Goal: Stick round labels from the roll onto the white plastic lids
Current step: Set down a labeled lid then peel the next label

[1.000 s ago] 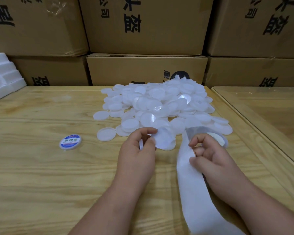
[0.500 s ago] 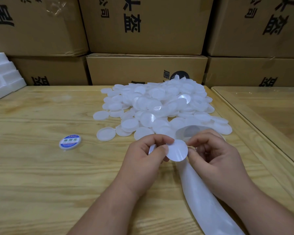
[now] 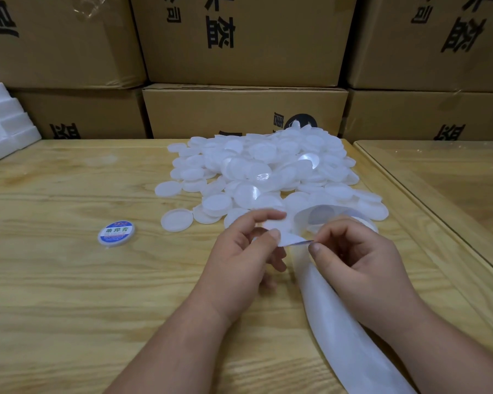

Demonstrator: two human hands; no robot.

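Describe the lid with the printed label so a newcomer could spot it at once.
Start at the wooden table and find the pile of white lids at its far middle. Look left of the pile and nearer: one labelled lid lies alone on bare wood. Unlike the plain white lids, its top carries a blue, white and red label with green characters.

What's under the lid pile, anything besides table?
Only the wooden table shows around the pile of white lids. Cardboard boxes stand behind it. Lower layers and the tabletop beneath are covered, so anything buried there cannot be seen.
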